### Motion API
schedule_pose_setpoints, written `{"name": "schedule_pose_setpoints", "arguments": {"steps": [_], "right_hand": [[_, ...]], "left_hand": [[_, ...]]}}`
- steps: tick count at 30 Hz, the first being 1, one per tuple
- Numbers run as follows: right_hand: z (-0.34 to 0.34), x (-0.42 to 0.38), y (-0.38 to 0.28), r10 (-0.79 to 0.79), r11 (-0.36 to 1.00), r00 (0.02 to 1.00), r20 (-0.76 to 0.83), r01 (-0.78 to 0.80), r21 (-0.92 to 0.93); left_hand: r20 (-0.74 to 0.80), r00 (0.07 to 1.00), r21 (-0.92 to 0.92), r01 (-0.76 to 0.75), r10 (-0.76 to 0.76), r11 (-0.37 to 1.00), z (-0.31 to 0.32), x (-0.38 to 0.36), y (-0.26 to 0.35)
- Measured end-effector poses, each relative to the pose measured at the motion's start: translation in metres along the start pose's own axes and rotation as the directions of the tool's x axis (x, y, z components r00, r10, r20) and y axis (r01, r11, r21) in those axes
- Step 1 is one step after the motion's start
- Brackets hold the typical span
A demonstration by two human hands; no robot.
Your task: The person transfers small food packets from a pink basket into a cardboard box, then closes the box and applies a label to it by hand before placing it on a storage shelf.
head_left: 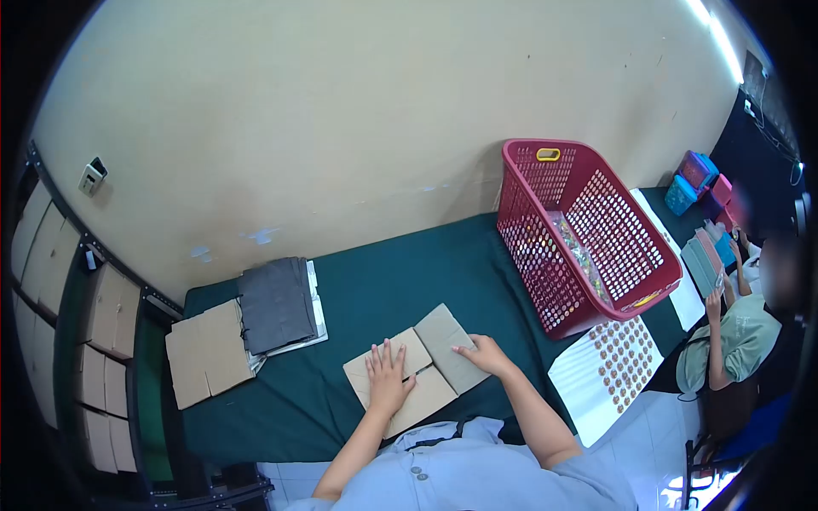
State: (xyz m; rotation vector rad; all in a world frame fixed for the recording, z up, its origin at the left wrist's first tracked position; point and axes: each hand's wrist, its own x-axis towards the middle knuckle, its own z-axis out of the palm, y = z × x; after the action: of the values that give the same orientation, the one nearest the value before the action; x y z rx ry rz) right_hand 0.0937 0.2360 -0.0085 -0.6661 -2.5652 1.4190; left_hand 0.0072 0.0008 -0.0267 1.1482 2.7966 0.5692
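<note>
A flattened brown cardboard box (434,393) lies on the green cloth in front of me, one greyish flap (450,345) standing off its upper right side. My left hand (388,379) rests flat on the box's left part, fingers stretched out and pressing on the surface. At the flap's right edge, my right hand (486,354) has its thumb on top and its other fingers bent around the edge, partly hidden. Slits between the panels show near the middle of the box.
A tall maroon basket (545,255) holding small packets stands right. Beside it lies a white sheet (584,392) with rows of round brown items. Dark folded sheets (277,307) and cardboard (204,353) lie left, near shelved boxes (106,311). Another person (733,341) sits far right.
</note>
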Motion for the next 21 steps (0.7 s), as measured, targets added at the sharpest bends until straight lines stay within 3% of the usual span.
{"name": "schedule_pose_setpoints", "arguments": {"steps": [2,4,5,6,9,12,13,14,15,16,18,19,21], "right_hand": [[-0.01,-0.006,-0.045,0.172,0.959,0.949,0.263,-0.101,-0.263],[-0.003,-0.017,-0.075,0.253,0.927,0.902,0.35,-0.123,-0.354],[0.013,-0.023,-0.063,-0.05,0.955,0.965,0.256,0.122,-0.271],[0.024,-0.029,-0.056,-0.353,0.902,0.926,0.133,0.374,-0.216],[0.037,-0.051,-0.068,-0.294,0.938,0.927,0.233,0.327,-0.116],[0.044,-0.069,-0.065,-0.367,0.846,0.895,0.253,0.434,-0.31],[0.046,-0.073,-0.064,-0.36,0.849,0.899,0.249,0.427,-0.313],[0.049,-0.079,-0.064,-0.339,0.764,0.9,0.276,0.434,-0.477],[0.055,-0.086,-0.064,-0.309,0.657,0.903,0.299,0.43,-0.619],[0.064,-0.091,-0.064,-0.299,0.672,0.91,0.287,0.415,-0.613],[0.081,-0.091,-0.062,-0.148,0.44,0.947,0.286,0.322,-0.838],[0.086,-0.088,-0.064,-0.144,0.444,0.951,0.274,0.31,-0.841],[0.096,-0.077,-0.07,0.008,0.36,0.932,0.363,0.336,-0.87]], "left_hand": [[0.004,1.0,0.04,-0.016,0.016,0.999,-0.005,-0.001,0.004],[-0.014,0.999,-0.021,-0.037,0.037,0.999,-0.002,-0.001,-0.003],[-0.098,0.995,-0.114,-0.045,0.034,0.993,-0.005,-0.002,-0.003],[-0.092,0.996,-0.207,0.004,-0.024,0.978,-0.013,-0.001,-0.001],[-0.186,0.98,-0.308,0.016,-0.076,0.951,-0.015,-0.003,-0.002],[-0.232,0.972,-0.326,-0.043,-0.036,0.944,-0.007,-0.007,-0.001],[-0.282,0.959,-0.366,-0.069,-0.04,0.928,-0.006,-0.008,0.001],[-0.327,0.944,-0.403,-0.095,-0.046,0.91,-0.005,-0.01,0.003],[-0.311,0.95,-0.402,-0.095,-0.038,0.911,-0.003,-0.014,0.006],[-0.273,0.962,-0.413,-0.092,-0.026,0.906,-0.001,-0.014,0.01],[-0.234,0.972,-0.416,-0.109,0.009,0.903,-0.001,-0.012,0.01],[-0.235,0.972,-0.397,-0.112,0.017,0.911,0.0,-0.012,0.012],[-0.209,0.976,-0.321,-0.129,0.062,0.938,0.005,-0.014,0.011]]}}
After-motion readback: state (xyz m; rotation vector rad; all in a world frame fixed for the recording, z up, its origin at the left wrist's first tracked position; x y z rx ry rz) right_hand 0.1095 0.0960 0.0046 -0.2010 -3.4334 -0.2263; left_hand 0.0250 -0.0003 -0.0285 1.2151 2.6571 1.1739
